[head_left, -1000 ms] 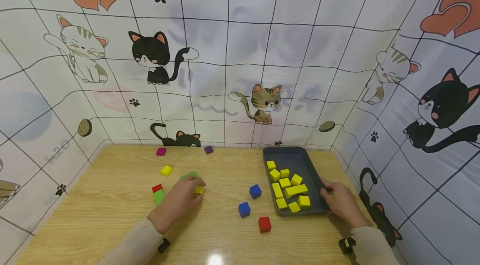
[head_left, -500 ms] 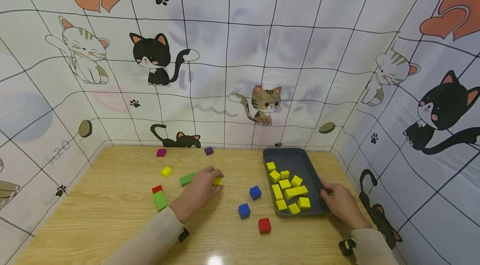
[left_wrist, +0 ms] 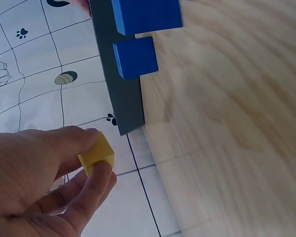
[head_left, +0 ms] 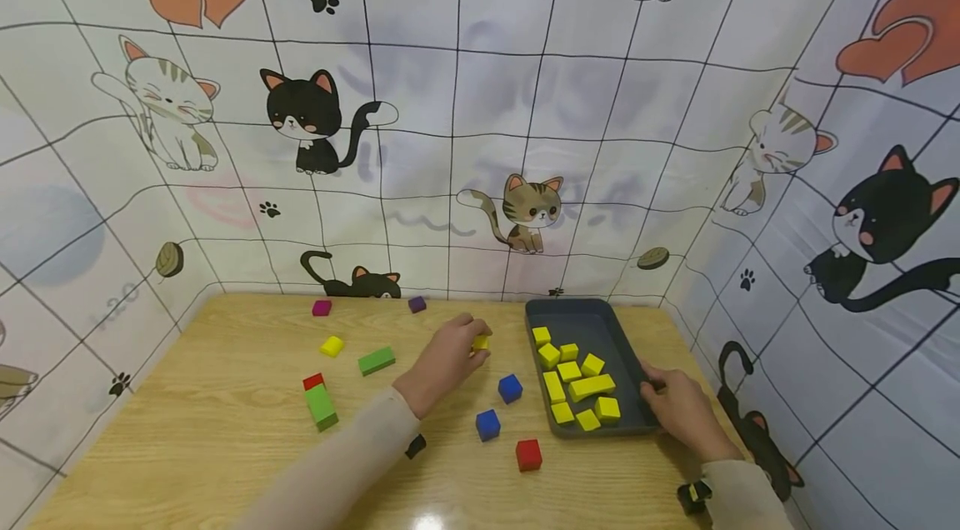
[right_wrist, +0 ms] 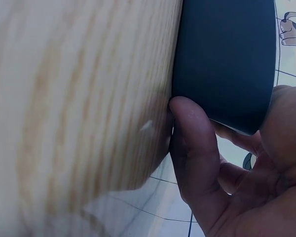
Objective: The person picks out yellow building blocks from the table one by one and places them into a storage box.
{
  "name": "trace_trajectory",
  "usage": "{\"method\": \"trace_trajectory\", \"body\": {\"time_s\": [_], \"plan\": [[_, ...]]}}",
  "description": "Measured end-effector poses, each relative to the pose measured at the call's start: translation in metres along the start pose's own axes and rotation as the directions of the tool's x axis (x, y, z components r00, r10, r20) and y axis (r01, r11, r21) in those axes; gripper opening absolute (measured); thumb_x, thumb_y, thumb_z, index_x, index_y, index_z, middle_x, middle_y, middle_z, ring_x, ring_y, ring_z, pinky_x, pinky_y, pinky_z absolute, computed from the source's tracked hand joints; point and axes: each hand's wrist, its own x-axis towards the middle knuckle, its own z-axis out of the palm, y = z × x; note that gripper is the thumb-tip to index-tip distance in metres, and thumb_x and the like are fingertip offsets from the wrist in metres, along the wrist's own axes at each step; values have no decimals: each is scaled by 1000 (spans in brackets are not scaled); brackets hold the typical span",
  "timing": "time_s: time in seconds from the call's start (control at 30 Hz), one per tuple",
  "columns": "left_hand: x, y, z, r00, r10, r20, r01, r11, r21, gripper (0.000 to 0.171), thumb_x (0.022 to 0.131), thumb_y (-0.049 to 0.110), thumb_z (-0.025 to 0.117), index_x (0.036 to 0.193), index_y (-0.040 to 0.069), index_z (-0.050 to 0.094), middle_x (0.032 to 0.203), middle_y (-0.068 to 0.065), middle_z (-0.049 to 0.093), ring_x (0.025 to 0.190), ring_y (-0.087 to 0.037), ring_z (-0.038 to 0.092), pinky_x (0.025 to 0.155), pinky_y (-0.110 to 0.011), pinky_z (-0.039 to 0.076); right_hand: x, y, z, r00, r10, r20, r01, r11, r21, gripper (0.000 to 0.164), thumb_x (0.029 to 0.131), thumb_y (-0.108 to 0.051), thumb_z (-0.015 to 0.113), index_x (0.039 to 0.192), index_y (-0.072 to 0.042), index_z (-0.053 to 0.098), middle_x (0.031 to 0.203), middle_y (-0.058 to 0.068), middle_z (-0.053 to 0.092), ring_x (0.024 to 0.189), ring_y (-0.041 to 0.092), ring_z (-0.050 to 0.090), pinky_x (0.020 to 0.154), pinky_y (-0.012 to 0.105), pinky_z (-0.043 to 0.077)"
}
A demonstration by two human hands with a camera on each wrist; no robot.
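My left hand (head_left: pixel 444 361) pinches a yellow cube (left_wrist: pixel 99 154) between thumb and fingertips, above the table and left of the dark grey tray (head_left: pixel 626 376). In the left wrist view the cube is clear of the wood. My right hand (head_left: pixel 686 409) grips the tray at its right side; the right wrist view shows the thumb at the tray's lower edge (right_wrist: pixel 222 64). Inside the tray lie several yellow blocks, among them a long one (head_left: pixel 592 387). Two blue cubes, the nearer one (head_left: pixel 487 425) and the farther one (head_left: pixel 510 388), sit between my left hand and the tray.
A red cube (head_left: pixel 528 455) lies at the front. To the left are green blocks (head_left: pixel 377 360), a red block (head_left: pixel 313 381) and a yellow block (head_left: pixel 332 346). Magenta (head_left: pixel 322 307) and purple (head_left: pixel 417 304) blocks stand at the back edge, below the cat-print cloth (head_left: pixel 420 205).
My left hand has lifted the yellow cube from beside the green block and carried it right, toward the tray. My right hand has stayed on the tray's side.
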Motion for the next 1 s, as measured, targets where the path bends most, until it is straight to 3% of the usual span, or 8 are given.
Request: {"method": "trace_trajectory", "body": {"time_s": [0.27, 0.53, 0.7, 0.83, 0.93, 1.0], "plan": [[32, 16, 21, 1000, -18, -12, 18, 1000, -12, 31, 92, 17, 76, 121, 11, 66, 106, -2, 57, 83, -9, 55, 74, -17, 50, -1, -1, -1, 1000, -8, -10, 8, 1000, -3, 52, 101, -16, 59, 151, -13, 45, 126, 31, 60, 46, 18, 59, 45, 34, 50], [63, 33, 38, 999, -31, -19, 31, 999, 7, 32, 94, 13, 73, 125, 11, 64, 121, -4, 58, 107, -16, 58, 90, -23, 51, -1, -1, 0, 1000, -15, -19, 15, 1000, 7, 51, 101, -16, 60, 150, -12, 46, 123, 29, 63, 44, 19, 56, 43, 35, 50], [81, 39, 46, 999, -38, -12, 38, 998, 54, 32, 95, 13, 71, 126, 10, 65, 120, -4, 59, 108, -15, 59, 90, -22, 50, -2, -1, 2, 1000, -14, -9, 14, 1000, 13, 52, 101, -16, 60, 150, -11, 45, 122, 27, 64, 42, 21, 54, 42, 36, 49], [94, 42, 53, 998, -64, -3, 64, 996, 66, 32, 94, 11, 71, 126, 11, 65, 118, -4, 58, 104, -13, 58, 87, -20, 51, -1, -2, 1, 1000, 7, 0, -7, 1000, 6, 52, 101, -17, 60, 150, -12, 45, 94, 17, 71, 42, 21, 54, 43, 36, 49], [101, 44, 57, 995, -95, 14, 94, 994, 56, 32, 94, 10, 71, 126, 12, 65, 118, -4, 58, 102, -13, 58, 86, -19, 51, -1, -3, 0, 1000, 20, 4, -20, 1000, -4, 52, 101, -18, 60, 150, -13, 46, 71, 6, 64, 41, 21, 55, 43, 36, 49], [104, 45, 59, 993, -113, 24, 112, 993, 41, 32, 93, 10, 72, 125, 11, 66, 118, -4, 59, 103, -13, 59, 86, -19, 51, 0, -3, -1, 1000, 15, -1, -15, 1000, -5, 52, 100, -17, 60, 150, -13, 46, 77, 9, 68, 41, 21, 55, 43, 36, 49]]}}
